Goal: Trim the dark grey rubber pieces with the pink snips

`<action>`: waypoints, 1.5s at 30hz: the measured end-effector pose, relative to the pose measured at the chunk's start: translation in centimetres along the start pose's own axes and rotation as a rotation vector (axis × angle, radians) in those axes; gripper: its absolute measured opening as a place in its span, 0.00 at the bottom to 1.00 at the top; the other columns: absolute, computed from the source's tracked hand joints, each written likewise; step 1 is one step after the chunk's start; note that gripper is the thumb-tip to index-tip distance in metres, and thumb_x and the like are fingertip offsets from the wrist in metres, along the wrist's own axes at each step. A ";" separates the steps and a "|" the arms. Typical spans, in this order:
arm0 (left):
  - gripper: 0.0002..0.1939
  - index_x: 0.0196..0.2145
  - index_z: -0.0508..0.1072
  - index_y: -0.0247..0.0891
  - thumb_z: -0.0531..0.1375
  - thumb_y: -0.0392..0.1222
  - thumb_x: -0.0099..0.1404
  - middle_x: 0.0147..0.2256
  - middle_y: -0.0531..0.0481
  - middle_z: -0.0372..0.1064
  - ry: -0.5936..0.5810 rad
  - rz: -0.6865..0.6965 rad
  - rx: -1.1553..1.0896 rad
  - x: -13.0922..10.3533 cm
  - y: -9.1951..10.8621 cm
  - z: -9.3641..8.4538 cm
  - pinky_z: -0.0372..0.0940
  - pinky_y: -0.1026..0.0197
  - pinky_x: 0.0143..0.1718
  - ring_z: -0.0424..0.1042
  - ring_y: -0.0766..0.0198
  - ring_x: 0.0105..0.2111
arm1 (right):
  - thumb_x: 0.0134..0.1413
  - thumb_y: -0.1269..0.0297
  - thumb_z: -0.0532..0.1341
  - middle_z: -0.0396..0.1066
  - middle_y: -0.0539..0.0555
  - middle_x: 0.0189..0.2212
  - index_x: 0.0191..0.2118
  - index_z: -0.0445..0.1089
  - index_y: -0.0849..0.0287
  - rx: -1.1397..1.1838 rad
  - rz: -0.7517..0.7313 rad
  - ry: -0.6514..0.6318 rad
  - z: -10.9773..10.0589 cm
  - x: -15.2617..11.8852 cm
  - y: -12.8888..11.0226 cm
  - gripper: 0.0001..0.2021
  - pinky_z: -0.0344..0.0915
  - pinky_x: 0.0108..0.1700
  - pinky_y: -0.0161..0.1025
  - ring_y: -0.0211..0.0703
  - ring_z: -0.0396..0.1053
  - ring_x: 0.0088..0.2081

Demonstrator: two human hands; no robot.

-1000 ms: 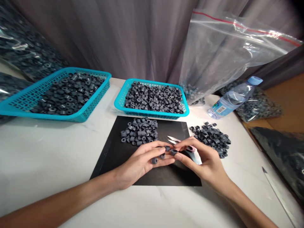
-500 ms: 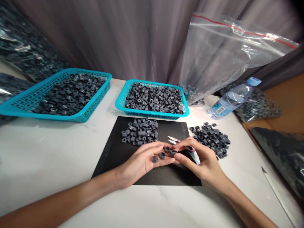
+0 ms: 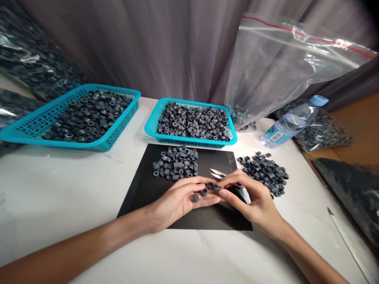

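Note:
Palm up over the black mat, my left hand carries a few small grey plastic caps in a row along its fingers. Thumb and forefinger of my right hand pinch one dark grey cap at the left fingertips. Pale-bladed scissors show behind the right fingers, partly hidden; whether that hand holds them I cannot tell. Beyond the left hand a heap of grey caps lies on the mat. Another cap pile sits on the table, right of the mat.
Two blue baskets of grey parts stand behind, a left one and a middle one. At the right are a clear zip bag, a water bottle and a thin pointed strip. Filled bags rise at far left.
The whole view has shifted slightly. The right fingers tilt the pinched cap a little, so less of its opening shows; the other caps stay in the left hand.

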State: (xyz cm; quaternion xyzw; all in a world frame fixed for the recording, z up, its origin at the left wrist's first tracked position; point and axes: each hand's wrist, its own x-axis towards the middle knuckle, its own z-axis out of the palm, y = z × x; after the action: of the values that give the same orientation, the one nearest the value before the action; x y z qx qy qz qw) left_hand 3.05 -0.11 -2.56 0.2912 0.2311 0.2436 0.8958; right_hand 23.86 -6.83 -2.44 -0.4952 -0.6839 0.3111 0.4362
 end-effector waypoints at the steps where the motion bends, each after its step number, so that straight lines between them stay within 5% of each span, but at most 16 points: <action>1: 0.12 0.43 0.81 0.28 0.57 0.29 0.70 0.45 0.41 0.78 0.000 0.001 -0.001 0.0 0.0 0.0 0.68 0.52 0.60 0.77 0.57 0.48 | 0.65 0.67 0.65 0.75 0.50 0.39 0.45 0.75 0.51 -0.010 -0.018 -0.004 0.0 0.0 0.0 0.05 0.66 0.44 0.42 0.43 0.70 0.41; 9: 0.13 0.44 0.81 0.29 0.56 0.32 0.72 0.41 0.41 0.79 0.006 0.000 0.025 0.1 -0.3 -0.3 0.68 0.50 0.58 0.79 0.56 0.44 | 0.66 0.72 0.62 0.72 0.54 0.42 0.48 0.75 0.53 -0.207 -0.191 -0.020 0.2 -0.1 -0.7 0.09 0.64 0.48 0.46 0.46 0.69 0.44; 15: 0.14 0.47 0.80 0.34 0.56 0.40 0.74 0.45 0.39 0.79 -0.032 -0.013 0.070 0.0 -0.5 -0.4 0.67 0.57 0.52 0.78 0.57 0.47 | 0.63 0.69 0.65 0.67 0.56 0.39 0.48 0.75 0.55 -0.449 -0.237 0.058 1.9 -0.4 -1.9 0.09 0.62 0.40 0.46 0.49 0.64 0.41; 22: 0.17 0.50 0.78 0.33 0.53 0.44 0.76 0.45 0.38 0.79 -0.045 -0.016 0.107 0.1 -0.6 -0.4 0.66 0.60 0.50 0.76 0.59 0.46 | 0.65 0.74 0.61 0.66 0.58 0.41 0.43 0.71 0.57 -0.485 -0.237 0.054 3.4 -0.9 -2.0 0.05 0.61 0.43 0.47 0.50 0.62 0.43; 30: 0.17 0.47 0.77 0.28 0.55 0.44 0.74 0.45 0.34 0.79 -0.038 -0.042 0.082 -0.1 0.1 0.0 0.62 0.46 0.61 0.78 0.46 0.50 | 0.67 0.72 0.58 0.67 0.54 0.38 0.40 0.66 0.56 -0.395 -0.167 0.342 -1.3 0.3 -2.2 0.04 0.61 0.47 0.47 0.48 0.65 0.43; 34: 0.17 0.48 0.77 0.27 0.56 0.44 0.74 0.46 0.33 0.79 -0.025 -0.056 0.080 -0.2 0.2 0.1 0.61 0.46 0.62 0.77 0.46 0.52 | 0.66 0.71 0.60 0.68 0.54 0.38 0.39 0.68 0.56 -0.420 -0.165 0.260 -1.8 0.2 -2.6 0.03 0.61 0.47 0.47 0.48 0.65 0.43; 40: 0.16 0.47 0.78 0.31 0.55 0.44 0.75 0.44 0.38 0.79 -0.011 -0.059 0.091 -0.1 0.1 0.0 0.66 0.53 0.54 0.77 0.53 0.48 | 0.64 0.70 0.63 0.66 0.56 0.42 0.47 0.70 0.56 -0.418 -0.167 0.083 2.3 -0.7 -2.8 0.07 0.62 0.44 0.47 0.49 0.62 0.43; 45: 0.14 0.47 0.77 0.33 0.57 0.45 0.73 0.43 0.40 0.78 0.047 -0.069 0.100 0.0 0.0 0.0 0.64 0.55 0.52 0.75 0.55 0.48 | 0.65 0.71 0.61 0.66 0.56 0.41 0.43 0.71 0.56 -0.481 -0.190 0.047 3.4 -0.7 -2.3 0.04 0.63 0.42 0.47 0.50 0.61 0.42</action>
State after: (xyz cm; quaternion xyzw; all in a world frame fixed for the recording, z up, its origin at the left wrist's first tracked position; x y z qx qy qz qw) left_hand 3.02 -0.16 -2.56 0.3218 0.2740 0.2074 0.8823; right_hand 19.98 -8.25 -2.09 -0.5252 -0.7715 0.0854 0.3488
